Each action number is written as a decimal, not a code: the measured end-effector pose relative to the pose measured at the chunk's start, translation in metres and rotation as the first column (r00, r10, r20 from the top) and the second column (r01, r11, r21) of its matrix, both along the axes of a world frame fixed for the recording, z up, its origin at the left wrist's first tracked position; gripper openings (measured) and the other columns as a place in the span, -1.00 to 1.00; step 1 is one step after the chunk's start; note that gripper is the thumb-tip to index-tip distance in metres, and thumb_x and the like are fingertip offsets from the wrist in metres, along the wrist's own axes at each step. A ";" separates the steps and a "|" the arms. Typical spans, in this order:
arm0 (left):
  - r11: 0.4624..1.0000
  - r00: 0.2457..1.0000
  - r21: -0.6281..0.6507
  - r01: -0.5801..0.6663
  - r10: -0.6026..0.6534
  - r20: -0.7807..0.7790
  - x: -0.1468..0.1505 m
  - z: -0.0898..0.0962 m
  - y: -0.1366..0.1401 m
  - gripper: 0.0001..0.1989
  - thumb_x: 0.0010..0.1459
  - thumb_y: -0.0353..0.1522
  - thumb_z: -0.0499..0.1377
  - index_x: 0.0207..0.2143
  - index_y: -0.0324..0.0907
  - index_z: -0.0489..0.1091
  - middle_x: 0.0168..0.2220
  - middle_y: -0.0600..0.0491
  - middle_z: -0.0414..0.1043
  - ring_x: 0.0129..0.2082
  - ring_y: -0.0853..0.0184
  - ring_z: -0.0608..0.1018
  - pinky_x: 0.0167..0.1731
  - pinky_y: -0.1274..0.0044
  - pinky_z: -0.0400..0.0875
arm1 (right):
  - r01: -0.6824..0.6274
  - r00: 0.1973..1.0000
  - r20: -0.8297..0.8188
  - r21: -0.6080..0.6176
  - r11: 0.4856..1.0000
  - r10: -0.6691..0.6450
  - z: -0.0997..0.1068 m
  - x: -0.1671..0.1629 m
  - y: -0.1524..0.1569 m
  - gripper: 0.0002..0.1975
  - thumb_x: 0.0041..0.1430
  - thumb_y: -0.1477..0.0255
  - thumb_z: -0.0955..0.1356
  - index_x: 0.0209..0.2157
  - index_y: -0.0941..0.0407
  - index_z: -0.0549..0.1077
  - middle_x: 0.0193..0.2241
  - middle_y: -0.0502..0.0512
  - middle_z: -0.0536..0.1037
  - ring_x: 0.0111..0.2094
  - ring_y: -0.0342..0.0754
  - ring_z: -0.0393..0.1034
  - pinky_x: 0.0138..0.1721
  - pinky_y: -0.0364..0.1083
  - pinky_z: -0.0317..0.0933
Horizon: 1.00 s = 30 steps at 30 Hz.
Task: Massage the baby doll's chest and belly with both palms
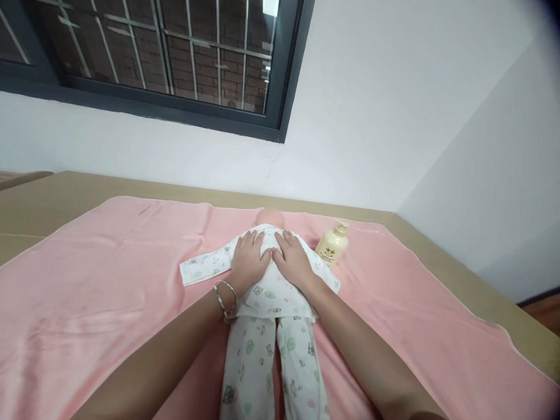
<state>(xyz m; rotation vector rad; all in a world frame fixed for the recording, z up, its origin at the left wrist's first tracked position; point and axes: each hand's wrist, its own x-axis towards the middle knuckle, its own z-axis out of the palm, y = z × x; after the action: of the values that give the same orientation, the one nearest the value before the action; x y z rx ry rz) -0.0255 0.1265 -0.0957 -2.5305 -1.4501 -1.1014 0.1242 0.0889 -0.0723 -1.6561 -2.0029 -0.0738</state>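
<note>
A baby doll [270, 218] lies on a pink blanket [139, 264], its head toward the wall. It wears a white printed top [269, 299] and matching trousers [251, 364]. My left hand [250, 257] rests flat on the left side of the doll's upper body, fingers stretched out. On the right side my right hand [293, 258] lies flat too, and the two thumbs nearly meet in the middle. A bracelet [223, 299] circles my left wrist. Only the rounded back or top of the doll's head shows.
Right of the doll a pale yellow pump bottle [332, 243] lies tilted near its sleeve. The blanket covers a tan surface [90, 187] that meets a white wall [350, 109]. Above is a dark-framed window [277, 121] with metal bars.
</note>
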 end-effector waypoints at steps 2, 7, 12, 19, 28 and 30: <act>0.999 0.999 0.032 0.033 -0.033 -0.004 -0.001 0.001 -0.001 -0.55 0.23 -0.29 -0.01 0.14 -0.22 0.25 0.17 -0.17 0.29 0.20 0.05 0.28 0.18 0.11 0.13 | -0.056 0.998 0.003 0.034 0.998 0.056 -0.002 0.000 0.001 -0.53 0.30 0.39 0.18 0.21 0.16 0.26 0.27 0.28 0.18 0.31 0.12 -0.02 0.27 0.16 -0.09; 0.993 0.997 0.089 0.071 -0.074 0.031 -0.004 0.004 -0.004 -0.58 0.17 -0.32 0.04 0.09 -0.18 0.30 0.10 -0.15 0.36 0.13 0.08 0.36 0.14 0.16 0.22 | -0.077 0.996 -0.025 0.105 0.992 0.080 -0.005 -0.001 -0.001 -0.59 0.27 0.42 0.20 0.12 0.07 0.40 0.21 0.16 0.31 0.26 0.03 0.11 0.27 0.10 -0.05; 0.993 0.993 0.084 0.083 -0.089 0.075 -0.006 0.006 -0.007 -0.58 0.15 -0.31 0.07 0.07 -0.18 0.33 0.09 -0.12 0.36 0.12 0.10 0.36 0.15 0.23 0.24 | 0.027 0.996 -0.088 0.148 0.989 -0.014 -0.006 -0.005 -0.010 -0.64 0.27 0.35 0.21 0.02 0.01 0.48 0.14 0.07 0.40 0.20 -0.02 0.22 0.19 -0.02 0.12; 0.998 0.995 -0.018 0.063 -0.061 0.077 -0.003 0.001 -0.001 -0.53 0.21 -0.25 0.03 0.15 -0.18 0.25 0.19 -0.12 0.26 0.22 0.09 0.26 0.21 0.17 0.13 | 0.094 0.986 -0.145 0.057 0.994 -0.085 -0.002 -0.006 -0.010 -0.57 0.29 0.29 0.20 0.14 0.09 0.38 0.19 0.16 0.34 0.26 0.07 0.12 0.25 0.08 0.00; 0.997 0.997 -0.056 0.055 -0.052 0.064 -0.002 -0.002 0.003 -0.52 0.26 -0.22 -0.01 0.19 -0.18 0.21 0.23 -0.12 0.21 0.25 0.08 0.22 0.23 0.14 0.08 | 0.067 0.985 -0.157 -0.003 0.998 -0.066 -0.002 -0.005 -0.007 -0.52 0.31 0.31 0.19 0.21 0.14 0.27 0.25 0.25 0.22 0.31 0.12 -0.01 0.28 0.15 -0.13; 0.997 0.997 -0.057 0.051 -0.047 0.066 -0.002 -0.003 0.003 -0.52 0.26 -0.23 -0.01 0.18 -0.19 0.21 0.22 -0.11 0.23 0.24 0.08 0.23 0.23 0.13 0.09 | 0.063 0.985 -0.160 -0.006 0.998 -0.063 -0.003 -0.004 -0.006 -0.52 0.31 0.31 0.18 0.21 0.15 0.27 0.26 0.26 0.21 0.31 0.12 -0.02 0.28 0.15 -0.14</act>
<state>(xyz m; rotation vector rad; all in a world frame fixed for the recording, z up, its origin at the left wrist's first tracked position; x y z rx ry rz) -0.0278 0.1297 -0.0982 -2.6071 -1.4638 -1.1755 0.1199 0.0824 -0.0753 -1.6704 -1.8315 0.0362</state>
